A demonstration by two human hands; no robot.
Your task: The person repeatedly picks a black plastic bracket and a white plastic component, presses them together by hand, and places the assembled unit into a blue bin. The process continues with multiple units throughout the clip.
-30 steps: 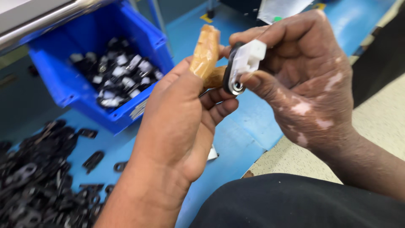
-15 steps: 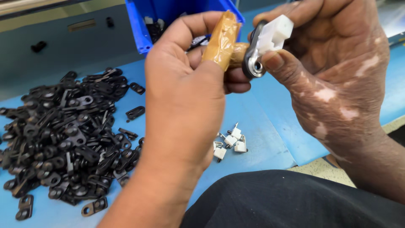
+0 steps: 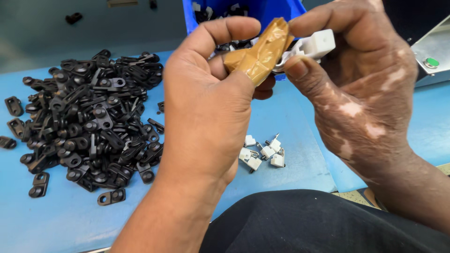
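Left hand (image 3: 206, 107) closed, thumb wrapped in brown tape (image 3: 259, 54); right hand (image 3: 361, 93) pinches white clip (image 3: 313, 47) at frame's 1 o'clock. Blue bin (image 3: 243, 11) behind hands, partly hidden. Black brackets pile (image 3: 89, 122) at 9 o'clock on blue table (image 3: 61, 220). Few white clips (image 3: 262, 152) below hands.

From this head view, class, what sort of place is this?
Probably a small-parts assembly bench: a heap of black plastic clips on a blue worktop, a blue parts bin, and a few finished white pieces.
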